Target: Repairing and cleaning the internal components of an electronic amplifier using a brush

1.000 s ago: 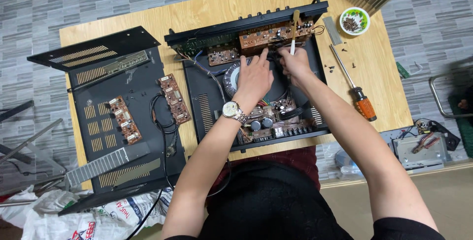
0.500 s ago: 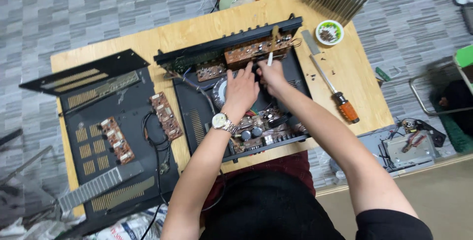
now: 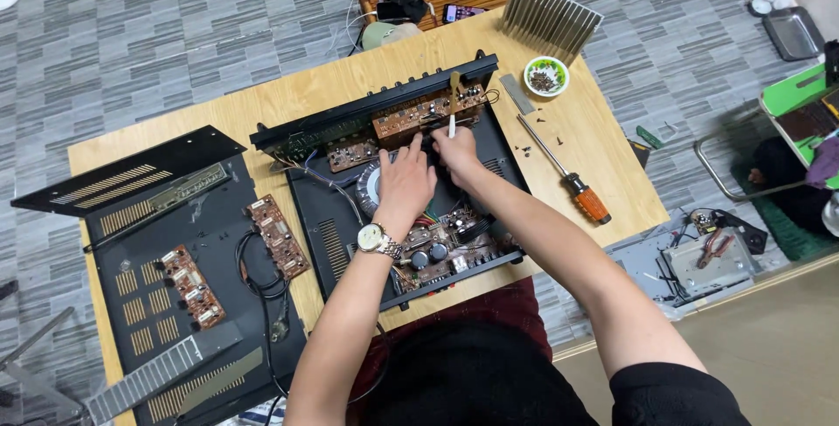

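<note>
An opened black amplifier chassis [image 3: 336, 234] lies on a wooden table [image 3: 288, 98], with brown circuit boards [image 3: 411, 116] standing along its front panel. My left hand [image 3: 404, 180], a watch [image 3: 374, 238] on its wrist, rests over the round transformer, and its fingertips reach down by the boards, where they are hidden. My right hand [image 3: 458, 153] is just beside it. It pinches a thin white stick [image 3: 451, 124] that points up at the board.
An orange-handled screwdriver [image 3: 568, 173], a green-rimmed bowl of screws [image 3: 546, 76] and a finned heat sink [image 3: 551, 17] lie to the right. The black cover [image 3: 149, 216] with removed boards [image 3: 278, 235] lies to the left. A dismantled metal unit [image 3: 708, 256] sits on the floor.
Both hands stay at the same spot inside the chassis. The view has tilted, so the table sits lower in frame and more floor shows beyond it.
</note>
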